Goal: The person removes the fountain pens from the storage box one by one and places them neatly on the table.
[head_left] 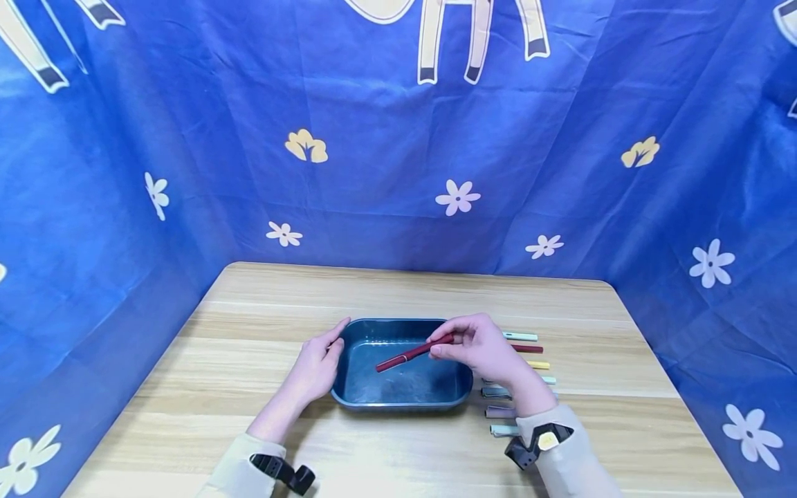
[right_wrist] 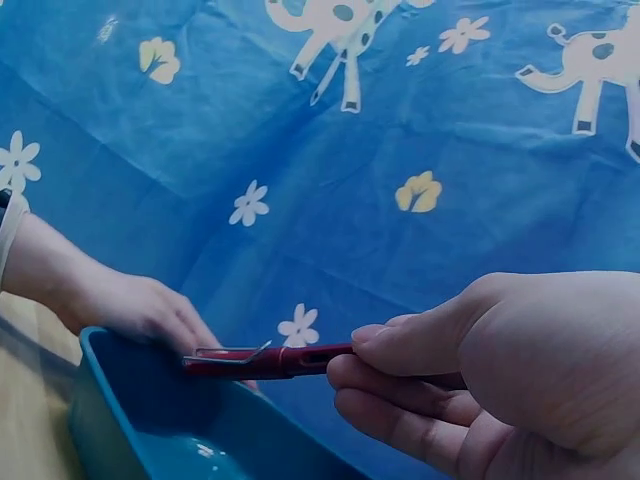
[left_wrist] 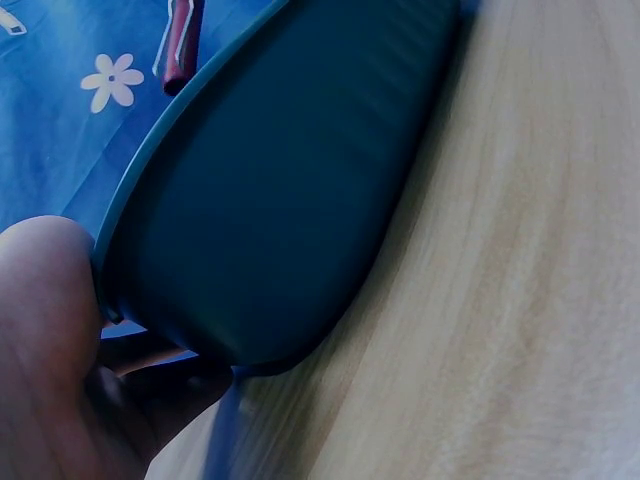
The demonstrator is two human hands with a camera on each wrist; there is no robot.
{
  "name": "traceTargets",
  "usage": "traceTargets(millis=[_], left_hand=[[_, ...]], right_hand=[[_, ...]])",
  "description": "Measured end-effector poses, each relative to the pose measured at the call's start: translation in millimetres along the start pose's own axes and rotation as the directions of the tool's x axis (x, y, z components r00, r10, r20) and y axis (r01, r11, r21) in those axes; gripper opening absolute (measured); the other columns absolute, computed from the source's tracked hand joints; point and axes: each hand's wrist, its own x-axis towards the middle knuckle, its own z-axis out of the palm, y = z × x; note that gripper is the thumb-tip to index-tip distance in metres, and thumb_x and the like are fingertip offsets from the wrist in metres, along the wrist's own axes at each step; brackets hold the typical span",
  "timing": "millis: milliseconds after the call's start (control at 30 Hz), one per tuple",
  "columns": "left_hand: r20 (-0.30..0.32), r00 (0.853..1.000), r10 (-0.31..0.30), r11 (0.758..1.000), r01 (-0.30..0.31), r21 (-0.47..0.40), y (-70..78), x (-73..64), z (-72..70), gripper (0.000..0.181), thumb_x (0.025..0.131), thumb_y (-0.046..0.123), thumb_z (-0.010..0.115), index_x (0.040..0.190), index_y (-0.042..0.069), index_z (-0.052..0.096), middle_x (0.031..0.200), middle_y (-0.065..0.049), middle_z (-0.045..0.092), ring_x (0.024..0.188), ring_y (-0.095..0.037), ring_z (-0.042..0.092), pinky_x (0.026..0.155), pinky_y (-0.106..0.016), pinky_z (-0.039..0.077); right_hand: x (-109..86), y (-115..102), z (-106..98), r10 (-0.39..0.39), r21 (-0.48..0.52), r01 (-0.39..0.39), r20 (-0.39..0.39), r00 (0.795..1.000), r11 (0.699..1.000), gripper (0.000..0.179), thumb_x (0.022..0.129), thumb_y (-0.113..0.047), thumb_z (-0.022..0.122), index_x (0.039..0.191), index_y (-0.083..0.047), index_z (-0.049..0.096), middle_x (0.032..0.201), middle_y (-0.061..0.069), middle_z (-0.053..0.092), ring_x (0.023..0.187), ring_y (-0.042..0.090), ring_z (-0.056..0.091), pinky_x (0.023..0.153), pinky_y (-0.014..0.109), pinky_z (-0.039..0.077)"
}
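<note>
A dark blue-green rectangular dish [head_left: 398,402] stands on the table, its inside bare where it shows. At its left end my left hand [head_left: 319,363] grips the wall and rim, as the left wrist view also shows with the dish's outer side [left_wrist: 270,200]. My right hand [head_left: 479,346] pinches a dark red capped pen [head_left: 405,358] between thumb and fingertips. The pen hangs over the dish, slanting down to the left, apart from it. In the right wrist view, the pen's metal clip [right_wrist: 235,352] shows at the far end.
Right of the dish lies a column of several pens, partly hidden by my right forearm: a mint pen [head_left: 519,337], a dark red pen [head_left: 529,349], a yellow pen [head_left: 539,365], a purple pen [head_left: 500,412] among them. Blue patterned cloth [head_left: 386,173] surrounds the wooden table [head_left: 249,332].
</note>
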Motion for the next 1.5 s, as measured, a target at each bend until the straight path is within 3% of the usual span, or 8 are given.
traceTargets(millis=[267, 500, 733, 1067, 1267, 1500], left_hand=[[-0.003, 1.0, 0.001, 1.0, -0.001, 0.002, 0.1, -0.1, 0.4, 0.047, 0.11, 0.008, 0.048, 0.158, 0.008, 0.051, 0.151, -0.021, 0.054, 0.137, -0.039, 0.055, 0.116, -0.059, 0.04], [-0.007, 1.0, 0.004, 1.0, -0.004, 0.008, -0.5, -0.1, 0.7, 0.047, 0.11, 0.008, 0.048, 0.157, 0.007, 0.051, 0.151, -0.022, 0.054, 0.136, -0.039, 0.055, 0.116, -0.059, 0.04], [-0.009, 1.0, 0.001, 1.0, -0.001, 0.021, -0.9, -0.6, 0.2, 0.047, 0.111, 0.01, 0.047, 0.158, 0.007, 0.051, 0.15, -0.022, 0.054, 0.138, -0.04, 0.053, 0.116, -0.06, 0.039], [-0.005, 1.0, -0.003, 1.0, 0.003, 0.015, 1.1, -1.5, 0.4, 0.047, 0.111, 0.009, 0.047, 0.158, 0.008, 0.051, 0.151, -0.021, 0.054, 0.136, -0.039, 0.055, 0.116, -0.059, 0.04], [0.006, 1.0, -0.02, 1.0, 0.02, 0.011, 1.3, -1.2, 0.2, 0.048, 0.111, 0.011, 0.046, 0.158, 0.009, 0.05, 0.154, -0.017, 0.052, 0.125, -0.036, 0.062, 0.116, -0.059, 0.04], [0.008, 1.0, -0.024, 1.0, 0.024, 0.007, 1.0, -1.4, 0.5, 0.047, 0.111, 0.011, 0.046, 0.158, 0.008, 0.05, 0.151, -0.02, 0.056, 0.114, -0.035, 0.063, 0.114, -0.059, 0.043]], right_hand=[[-17.8, -10.2, -14.9, -0.009, 0.036, 0.011, -0.039, 0.999, 0.999, 0.02, 0.093, -0.003, 0.08, 0.113, 0.0, 0.078, 0.105, 0.021, 0.074, 0.092, 0.035, 0.076, 0.086, 0.044, 0.064], [-35.0, -10.4, -29.0, -0.115, 0.053, 0.118, -0.055, 0.992, 0.992, 0.019, 0.094, 0.007, 0.075, 0.113, 0.009, 0.075, 0.106, 0.025, 0.072, 0.09, 0.029, 0.077, 0.082, 0.042, 0.064], [-51.1, -8.2, -42.0, -0.173, 0.054, 0.176, -0.055, 0.983, 0.983, 0.019, 0.095, 0.011, 0.071, 0.113, 0.015, 0.071, 0.107, 0.025, 0.072, 0.091, 0.028, 0.077, 0.081, 0.046, 0.064], [-76.7, -7.9, -55.1, -0.122, 0.008, 0.124, -0.111, 0.986, 0.992, 0.019, 0.095, 0.006, 0.074, 0.113, 0.01, 0.074, 0.111, 0.023, 0.074, 0.091, 0.03, 0.078, 0.082, 0.047, 0.063], [-91.3, -3.2, -62.7, -0.174, -0.02, 0.173, -0.127, 0.976, 0.985, 0.017, 0.094, 0.012, 0.072, 0.111, 0.008, 0.075, 0.106, 0.02, 0.075, 0.089, 0.027, 0.078, 0.08, 0.042, 0.065], [-111.5, 6.1, -70.8, -0.196, 0.055, 0.203, -0.123, 0.973, 0.978, 0.018, 0.093, 0.02, 0.066, 0.11, 0.014, 0.071, 0.109, 0.019, 0.073, 0.092, 0.028, 0.077, 0.081, 0.047, 0.063]])
